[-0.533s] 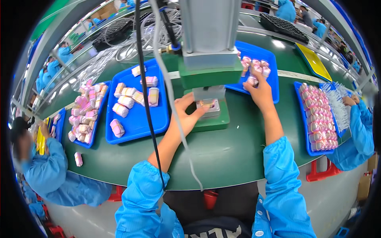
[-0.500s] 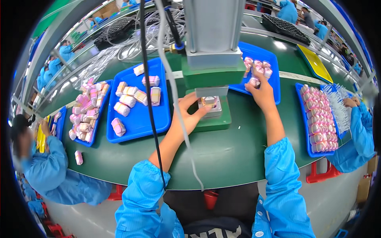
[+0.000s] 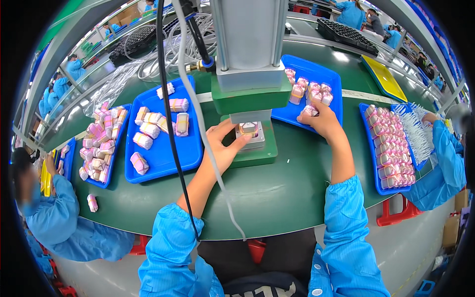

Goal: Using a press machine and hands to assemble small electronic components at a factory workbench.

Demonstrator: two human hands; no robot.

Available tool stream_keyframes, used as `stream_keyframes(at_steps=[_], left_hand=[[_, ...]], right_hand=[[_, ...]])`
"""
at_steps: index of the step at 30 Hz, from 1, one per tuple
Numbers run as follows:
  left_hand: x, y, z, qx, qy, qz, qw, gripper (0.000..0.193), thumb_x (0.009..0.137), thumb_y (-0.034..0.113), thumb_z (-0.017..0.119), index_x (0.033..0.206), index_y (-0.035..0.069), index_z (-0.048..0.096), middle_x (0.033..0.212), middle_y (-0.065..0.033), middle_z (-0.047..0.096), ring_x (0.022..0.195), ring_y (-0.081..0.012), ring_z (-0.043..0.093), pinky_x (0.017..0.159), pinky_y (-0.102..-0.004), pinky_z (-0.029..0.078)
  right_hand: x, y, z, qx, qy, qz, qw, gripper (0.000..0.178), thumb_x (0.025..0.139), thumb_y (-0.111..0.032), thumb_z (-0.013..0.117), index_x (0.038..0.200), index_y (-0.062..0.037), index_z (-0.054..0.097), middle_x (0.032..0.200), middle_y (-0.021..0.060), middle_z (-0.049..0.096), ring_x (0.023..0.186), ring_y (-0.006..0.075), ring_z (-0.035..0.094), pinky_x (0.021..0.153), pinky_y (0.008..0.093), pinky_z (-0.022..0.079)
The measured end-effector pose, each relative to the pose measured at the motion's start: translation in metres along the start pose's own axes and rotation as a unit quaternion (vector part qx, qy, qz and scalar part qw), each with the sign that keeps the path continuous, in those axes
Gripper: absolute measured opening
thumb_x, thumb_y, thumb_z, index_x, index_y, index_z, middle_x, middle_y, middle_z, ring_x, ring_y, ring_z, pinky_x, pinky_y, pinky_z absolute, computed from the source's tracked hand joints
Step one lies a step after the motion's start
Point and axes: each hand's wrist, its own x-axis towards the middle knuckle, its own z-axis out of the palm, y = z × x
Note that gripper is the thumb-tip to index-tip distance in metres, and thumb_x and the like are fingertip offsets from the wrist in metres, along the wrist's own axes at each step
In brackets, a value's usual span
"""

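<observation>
And the right hand point(image 3: 324, 123) pinches a pink-wrapped piece point(image 3: 310, 110), likely light and firm, best taken by its sides, while the left hand point(image 3: 221, 148), fingers spread, flanks the metal holder point(image 3: 256, 144).

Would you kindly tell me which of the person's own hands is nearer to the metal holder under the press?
Left. The left hand is at the left side of the metal holder; the right hand is farther off to its right, over the blue tray.
</observation>
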Motion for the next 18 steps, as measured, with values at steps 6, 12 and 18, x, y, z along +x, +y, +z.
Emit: stream_keyframes(at_steps=[6,12,18], left_hand=[[-0.002,-0.002,-0.001,-0.015,-0.004,-0.005,1.0,0.041,0.084,0.029,0.074,0.12,0.011,0.068,0.123,-0.0066,0.068,0.113,-0.0221,0.059,0.109,-0.0407,0.025],[-0.001,-0.002,0.001,-0.017,-0.006,0.003,1.0,0.037,0.084,0.03,0.073,0.117,0.012,0.069,0.121,-0.0047,0.068,0.111,-0.0206,0.059,0.109,-0.0408,0.025],[0.0,0.001,-0.001,-0.029,-0.013,0.003,1.0,0.038,0.083,0.029,0.074,0.117,0.01,0.069,0.121,-0.0073,0.068,0.112,-0.0229,0.061,0.106,-0.0396,0.03]], right_hand=[[-0.008,-0.007,-0.004,-0.029,0.006,-0.004,1.0,0.075,0.069,-0.028,0.085,0.13,0.0029,0.056,0.119,0.023,0.066,0.111,0.0324,0.064,0.094,0.0372,0.05],[-0.004,-0.002,0.001,-0.021,-0.003,-0.01,1.0,0.067,0.069,-0.028,0.086,0.121,0.0026,0.06,0.112,0.0203,0.068,0.105,0.0308,0.066,0.091,0.0371,0.051],[-0.004,-0.005,0.004,-0.002,-0.01,-0.012,1.0,0.063,0.069,-0.025,0.087,0.12,0.0024,0.06,0.107,0.0193,0.069,0.101,0.0278,0.067,0.089,0.0355,0.051]])
